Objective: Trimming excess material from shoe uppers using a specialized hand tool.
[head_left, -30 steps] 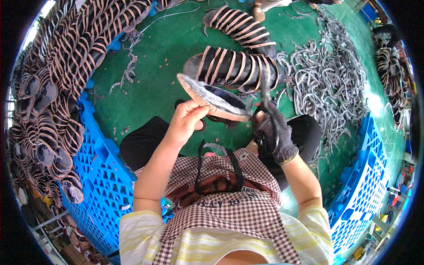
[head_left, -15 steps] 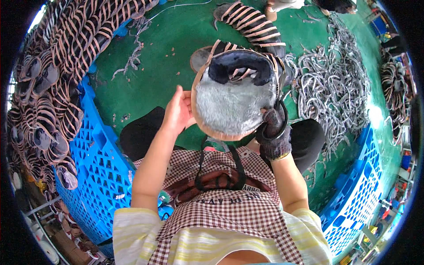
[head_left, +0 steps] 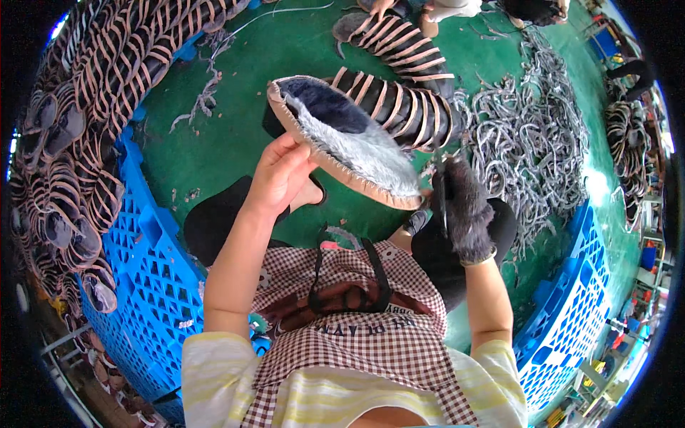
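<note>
Between my hands is an oval piece (head_left: 364,146) with grey fur, a dark patch at its far left end and a tan stitched rim. It is tilted, with its near edge low. My bare left hand (head_left: 282,175) pinches the rim at the left. My right hand (head_left: 469,217), in a dark grey glove, is closed round black-handled scissors (head_left: 444,200) just right of the piece's near end. The scissors' blades are hard to make out, and whether they touch the rim cannot be told.
Beyond the piece lies a curved stack (head_left: 410,107) of nested dark pieces with tan edges. Grey fur strips (head_left: 531,143) are heaped at the right. Blue plastic lattice panels (head_left: 153,271) stand on both sides, with more stacks (head_left: 78,157) at far left. Another person's hand (head_left: 382,7) reaches in at the top.
The piece has turned from facing me to a slant, showing its stitched rim. My left hand now grips that rim. My gloved right hand has moved right, away from the piece's side.
</note>
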`<move>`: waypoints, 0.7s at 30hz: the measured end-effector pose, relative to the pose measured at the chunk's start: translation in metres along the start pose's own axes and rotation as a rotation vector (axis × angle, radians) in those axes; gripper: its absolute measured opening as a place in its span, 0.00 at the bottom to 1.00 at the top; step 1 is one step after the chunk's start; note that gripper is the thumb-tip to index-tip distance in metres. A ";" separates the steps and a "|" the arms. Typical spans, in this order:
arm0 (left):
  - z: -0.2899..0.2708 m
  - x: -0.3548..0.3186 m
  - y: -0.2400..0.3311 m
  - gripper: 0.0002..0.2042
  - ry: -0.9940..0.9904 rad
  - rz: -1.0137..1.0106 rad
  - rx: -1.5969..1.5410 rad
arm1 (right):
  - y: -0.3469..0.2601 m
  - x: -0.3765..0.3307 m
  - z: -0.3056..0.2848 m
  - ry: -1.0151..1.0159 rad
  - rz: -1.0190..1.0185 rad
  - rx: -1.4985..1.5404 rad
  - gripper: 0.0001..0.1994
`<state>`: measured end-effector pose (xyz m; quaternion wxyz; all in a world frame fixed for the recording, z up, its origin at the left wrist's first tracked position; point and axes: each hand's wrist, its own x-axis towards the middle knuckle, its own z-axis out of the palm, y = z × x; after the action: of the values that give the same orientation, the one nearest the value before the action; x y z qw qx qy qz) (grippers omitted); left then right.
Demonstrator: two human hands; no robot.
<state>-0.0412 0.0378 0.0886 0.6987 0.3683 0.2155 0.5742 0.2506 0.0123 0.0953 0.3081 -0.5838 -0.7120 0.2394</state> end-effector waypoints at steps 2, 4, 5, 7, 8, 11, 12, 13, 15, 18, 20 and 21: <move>0.002 -0.009 0.000 0.11 0.049 -0.003 0.112 | -0.051 0.011 -0.021 -0.084 -0.340 -0.122 0.25; -0.003 -0.017 -0.002 0.08 0.148 -0.041 0.322 | -0.067 0.017 -0.025 -0.124 -0.429 -0.100 0.26; -0.003 -0.022 -0.001 0.08 0.151 -0.042 0.327 | -0.072 0.018 -0.023 -0.076 -0.499 -0.204 0.26; 0.014 -0.029 0.005 0.08 0.085 -0.154 0.584 | -0.074 0.019 -0.019 -0.034 -0.570 -0.316 0.26; 0.030 -0.029 0.001 0.08 0.080 -0.087 0.412 | -0.070 0.019 -0.014 -0.129 -0.554 -0.323 0.28; 0.030 -0.034 0.004 0.07 0.059 -0.091 0.461 | -0.075 0.017 -0.015 -0.319 -0.467 -0.292 0.31; 0.027 -0.036 0.003 0.07 0.058 -0.086 0.459 | -0.072 0.015 -0.015 -0.383 -0.411 -0.241 0.30; 0.021 -0.040 0.003 0.07 0.057 -0.106 0.514 | -0.070 0.013 -0.013 -0.446 -0.353 -0.191 0.30; 0.022 -0.041 0.004 0.06 0.058 -0.124 0.566 | -0.073 0.012 -0.009 -0.343 -0.394 -0.204 0.28; 0.035 -0.035 0.004 0.05 -0.040 0.016 0.960 | -0.075 0.022 0.001 -0.071 -0.672 -0.205 0.26; 0.037 -0.035 -0.001 0.06 -0.055 0.082 0.943 | -0.080 0.014 0.001 -0.202 -0.536 -0.218 0.26; 0.037 -0.036 -0.002 0.06 -0.070 0.146 0.928 | -0.084 0.011 -0.001 -0.329 -0.396 -0.227 0.27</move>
<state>-0.0223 -0.0067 0.1061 0.4249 0.6751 0.3990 0.4522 0.1918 0.0063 0.1566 0.1617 -0.4175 -0.8749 0.1847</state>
